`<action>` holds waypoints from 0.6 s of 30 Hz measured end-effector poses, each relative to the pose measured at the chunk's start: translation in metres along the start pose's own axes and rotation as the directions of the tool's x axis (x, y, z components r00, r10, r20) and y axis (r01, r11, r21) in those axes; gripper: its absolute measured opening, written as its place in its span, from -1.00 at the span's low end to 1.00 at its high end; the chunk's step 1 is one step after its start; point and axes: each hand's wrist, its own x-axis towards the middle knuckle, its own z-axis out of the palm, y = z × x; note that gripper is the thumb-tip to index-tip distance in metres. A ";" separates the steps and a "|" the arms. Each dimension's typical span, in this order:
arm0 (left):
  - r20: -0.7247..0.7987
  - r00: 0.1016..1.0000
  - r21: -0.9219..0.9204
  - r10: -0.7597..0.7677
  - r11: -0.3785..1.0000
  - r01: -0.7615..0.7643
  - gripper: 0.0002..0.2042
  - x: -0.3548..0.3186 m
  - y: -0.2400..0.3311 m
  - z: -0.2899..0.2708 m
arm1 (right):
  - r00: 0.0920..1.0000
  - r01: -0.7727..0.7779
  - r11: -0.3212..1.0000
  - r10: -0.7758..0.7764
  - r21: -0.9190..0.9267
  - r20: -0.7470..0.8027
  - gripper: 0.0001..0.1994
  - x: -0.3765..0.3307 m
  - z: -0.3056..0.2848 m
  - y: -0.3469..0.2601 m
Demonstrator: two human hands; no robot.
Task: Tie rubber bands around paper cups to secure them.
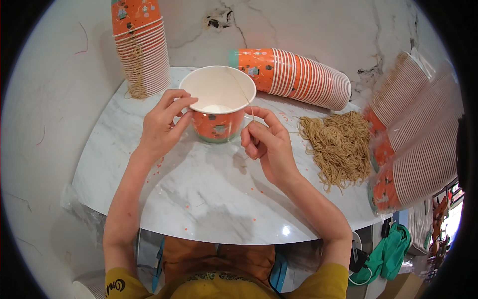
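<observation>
Table (214, 212) below both hands: pale, marbled, scattered with small orange bits. Right hand (273, 144): thumb and fingers pinched together on a thin strand (242, 90), which runs up from them across the cup's opening toward its far rim. Left hand (167, 117): curled, fingertips at the rim's left side; firm grasp or light touch, cannot tell. Cup (216, 125): upright between the hands, orange outside, white inside. Pile (341, 149) of tan strands: right of right hand. Bagged stacks (418, 149): farther right. Lying stack (298, 77): beyond right hand. Upright stack (144, 62): beyond left hand, tan strands hanging down its side.
</observation>
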 end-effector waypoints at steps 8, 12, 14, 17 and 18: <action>-0.102 0.991 0.047 0.082 0.996 -0.077 -0.77 -0.008 0.022 0.020 | 0.992 -0.044 0.999 0.040 0.028 0.122 -0.70 -0.010 0.010 0.005; -0.227 0.972 0.010 0.061 0.998 -0.061 -0.76 -0.012 0.035 0.019 | 0.987 -0.018 0.998 0.008 0.063 0.158 -0.74 -0.009 0.006 0.001; -0.143 0.989 -0.146 -0.037 0.989 0.015 -0.75 -0.020 0.046 0.020 | 0.986 0.014 0.995 -0.030 0.098 0.161 -0.75 -0.008 0.005 0.000; 0.386 0.870 -0.673 -0.306 0.552 0.493 -0.66 -0.033 0.068 0.034 | 0.982 0.042 0.977 -0.079 0.208 0.172 -0.77 -0.008 0.004 0.000; 0.384 0.870 -0.672 -0.310 0.552 0.493 -0.66 -0.036 0.073 0.037 | 0.980 0.041 0.959 -0.093 0.281 0.174 -0.76 -0.008 0.005 0.000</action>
